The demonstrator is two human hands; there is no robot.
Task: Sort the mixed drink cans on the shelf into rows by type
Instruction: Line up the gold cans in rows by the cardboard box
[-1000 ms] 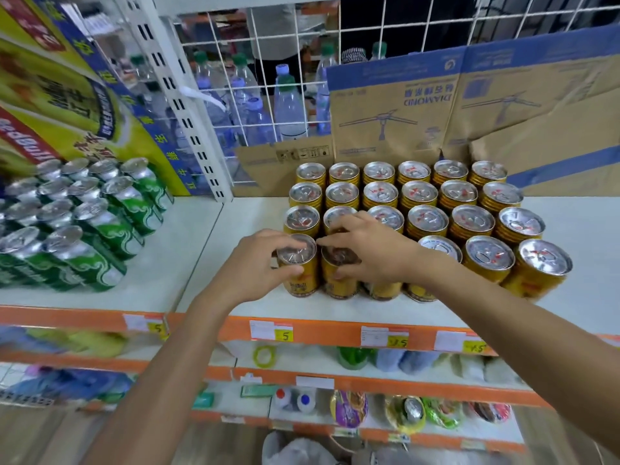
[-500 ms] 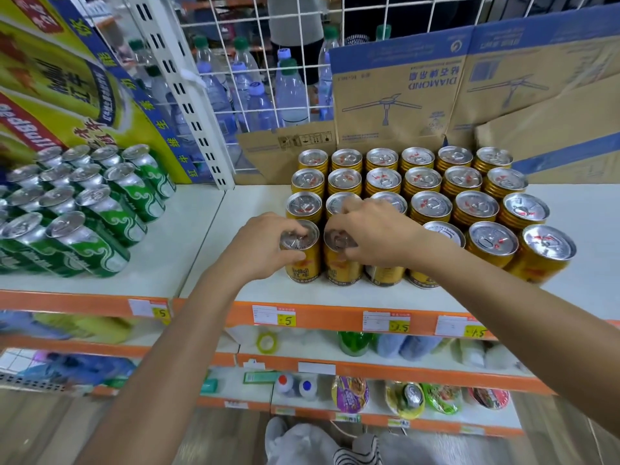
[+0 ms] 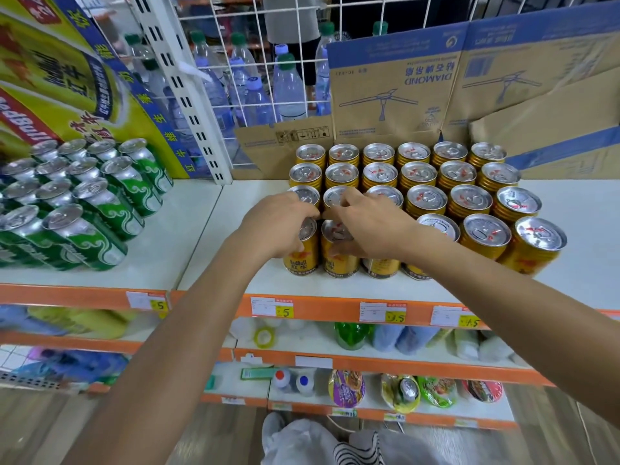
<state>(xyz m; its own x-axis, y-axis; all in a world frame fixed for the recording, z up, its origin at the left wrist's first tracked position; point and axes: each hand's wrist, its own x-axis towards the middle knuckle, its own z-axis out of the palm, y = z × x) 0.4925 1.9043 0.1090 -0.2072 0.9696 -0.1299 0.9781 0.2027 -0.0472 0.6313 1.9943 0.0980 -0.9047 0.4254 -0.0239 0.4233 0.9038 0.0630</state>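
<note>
Gold cans (image 3: 426, 199): one tight block, right bay of the top shelf (image 3: 235, 229), four rows deep, six across. Every top visible is the same silver lid on a gold body. No stray colour among them.

Front row, left end: the corner can (image 3: 303, 256) and the second can (image 3: 340, 260) stand touching each other, near the shelf's front edge.

Left hand (image 3: 275, 226) is curled over the corner can's lid, fingers and thumb gripping round its rim. Right hand (image 3: 372, 226) is curled the same way on the second can, thumb down its front face. Both cans stand upright on the shelf, as far as I can see. Neither is lifted.

Green cans (image 3: 84, 203): separate block in the left bay, well apart from the gold, also in rows, all one kind where visible. Its left part runs out of view.

Judgement: sorting looks close to finished. Both types sit in their own blocks. What seems left is squaring these two front cans into line with the row.

Behind: flattened cardboard (image 3: 402, 88) against the wire back, water bottles (image 3: 255, 92) beyond it. Price tags (image 3: 271, 307) run along the orange lip.
</note>
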